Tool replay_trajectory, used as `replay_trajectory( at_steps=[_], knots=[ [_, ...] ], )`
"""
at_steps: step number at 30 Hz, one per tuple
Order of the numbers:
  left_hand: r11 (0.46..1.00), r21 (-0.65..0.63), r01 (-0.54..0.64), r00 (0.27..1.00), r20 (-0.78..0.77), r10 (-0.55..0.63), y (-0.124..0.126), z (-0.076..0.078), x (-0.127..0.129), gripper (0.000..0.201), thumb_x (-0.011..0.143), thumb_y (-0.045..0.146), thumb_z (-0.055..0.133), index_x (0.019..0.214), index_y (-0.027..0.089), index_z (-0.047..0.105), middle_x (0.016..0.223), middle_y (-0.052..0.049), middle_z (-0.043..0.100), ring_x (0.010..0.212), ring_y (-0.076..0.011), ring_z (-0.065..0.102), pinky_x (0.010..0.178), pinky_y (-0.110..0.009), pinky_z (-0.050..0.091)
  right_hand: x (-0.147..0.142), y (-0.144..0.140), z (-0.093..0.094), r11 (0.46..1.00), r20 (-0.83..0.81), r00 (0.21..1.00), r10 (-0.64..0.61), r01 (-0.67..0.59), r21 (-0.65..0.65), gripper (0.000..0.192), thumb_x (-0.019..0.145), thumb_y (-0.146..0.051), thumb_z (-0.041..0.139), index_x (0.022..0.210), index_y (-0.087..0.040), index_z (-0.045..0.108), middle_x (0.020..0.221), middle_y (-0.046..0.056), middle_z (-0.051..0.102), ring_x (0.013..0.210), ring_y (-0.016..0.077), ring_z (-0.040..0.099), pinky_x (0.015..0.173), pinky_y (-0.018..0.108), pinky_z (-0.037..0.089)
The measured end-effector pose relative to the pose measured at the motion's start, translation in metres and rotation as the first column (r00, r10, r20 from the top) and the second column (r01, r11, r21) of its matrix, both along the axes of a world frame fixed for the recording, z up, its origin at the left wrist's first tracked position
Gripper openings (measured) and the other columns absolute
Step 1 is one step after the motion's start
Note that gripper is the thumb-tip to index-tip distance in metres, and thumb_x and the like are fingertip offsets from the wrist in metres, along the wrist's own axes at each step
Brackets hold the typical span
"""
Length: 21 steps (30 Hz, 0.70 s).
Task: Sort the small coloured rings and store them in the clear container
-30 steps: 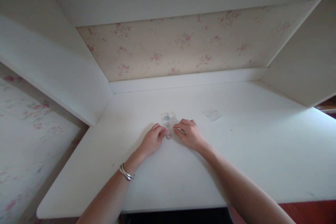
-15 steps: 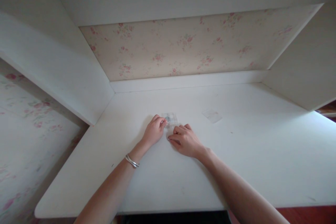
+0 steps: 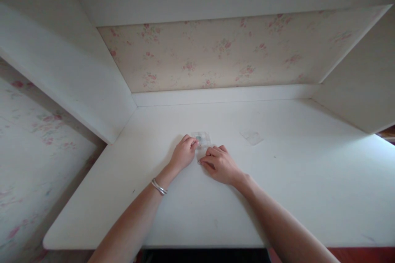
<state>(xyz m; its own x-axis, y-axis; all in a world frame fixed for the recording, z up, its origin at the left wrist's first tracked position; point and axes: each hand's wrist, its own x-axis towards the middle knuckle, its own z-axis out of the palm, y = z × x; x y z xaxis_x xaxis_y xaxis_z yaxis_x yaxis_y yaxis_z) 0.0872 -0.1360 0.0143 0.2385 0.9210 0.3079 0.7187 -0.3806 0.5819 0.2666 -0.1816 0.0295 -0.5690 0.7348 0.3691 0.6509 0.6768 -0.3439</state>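
Note:
A small clear plastic box with something dark inside lies on the white desk top. My left hand, a silver bangle on its wrist, pinches the box's left edge with curled fingers. My right hand rests just below and right of the box, fingertips pressed to the desk at the box's near edge; whatever is under them is hidden.
A small clear square sheet lies on the desk to the right of my hands. White side panels and a floral back wall enclose the desk. The desk's front edge runs close to me.
My right hand slid left and toward me, covering the small ring-like item seen earlier below the box. My left hand moved up to the box's left edge.

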Motion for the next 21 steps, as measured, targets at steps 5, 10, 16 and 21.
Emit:
replay_trajectory(
  at_steps=[5,10,16,21],
  knots=[
    [1.0,0.014,0.003,0.999,0.042,-0.004,-0.008,0.006,-0.007,0.021,0.091,0.028,0.042,0.093,0.019,0.061,0.093,-0.005,0.058,0.084,-0.0149,0.057,0.079,-0.028,0.046,0.003,0.0,0.0,0.999,0.012,0.999,0.03,-0.03,-0.017,0.017,0.084,-0.023,0.054,0.086,-0.026,0.07,0.078,0.002,0.058,0.079,0.0149,0.049,0.078,0.032,0.027],
    [0.999,-0.018,0.029,0.998,0.064,-0.027,-0.023,0.012,-0.022,0.022,0.091,0.03,0.042,0.092,0.019,0.061,0.091,-0.004,0.058,0.081,-0.0142,0.057,0.076,-0.027,0.046,0.004,0.002,0.003,1.0,0.002,1.0,-0.021,0.021,-0.008,0.02,0.086,-0.023,0.051,0.083,-0.025,0.07,0.08,0.003,0.058,0.078,0.0149,0.049,0.076,0.031,0.027],
    [0.989,-0.096,0.115,0.993,-0.015,-0.117,-0.042,0.015,-0.029,0.022,0.091,0.029,0.043,0.089,0.02,0.063,0.086,-0.003,0.058,0.073,-0.0124,0.056,0.068,-0.023,0.045,0.002,0.001,0.003,1.0,0.059,0.998,0.011,-0.01,-0.027,0.016,0.082,-0.021,0.056,0.089,-0.027,0.07,0.081,0.002,0.058,0.081,0.0155,0.05,0.077,0.032,0.027],
    [0.985,-0.118,0.129,0.987,-0.075,-0.139,-0.046,0.017,-0.027,0.022,0.09,0.027,0.043,0.09,0.021,0.064,0.088,-0.002,0.058,0.076,-0.0123,0.056,0.07,-0.023,0.044,0.001,0.0,0.003,0.999,0.073,0.997,0.015,-0.013,-0.033,0.017,0.084,-0.019,0.054,0.086,-0.025,0.07,0.081,0.002,0.059,0.082,0.0145,0.05,0.077,0.03,0.027]
  ],
)
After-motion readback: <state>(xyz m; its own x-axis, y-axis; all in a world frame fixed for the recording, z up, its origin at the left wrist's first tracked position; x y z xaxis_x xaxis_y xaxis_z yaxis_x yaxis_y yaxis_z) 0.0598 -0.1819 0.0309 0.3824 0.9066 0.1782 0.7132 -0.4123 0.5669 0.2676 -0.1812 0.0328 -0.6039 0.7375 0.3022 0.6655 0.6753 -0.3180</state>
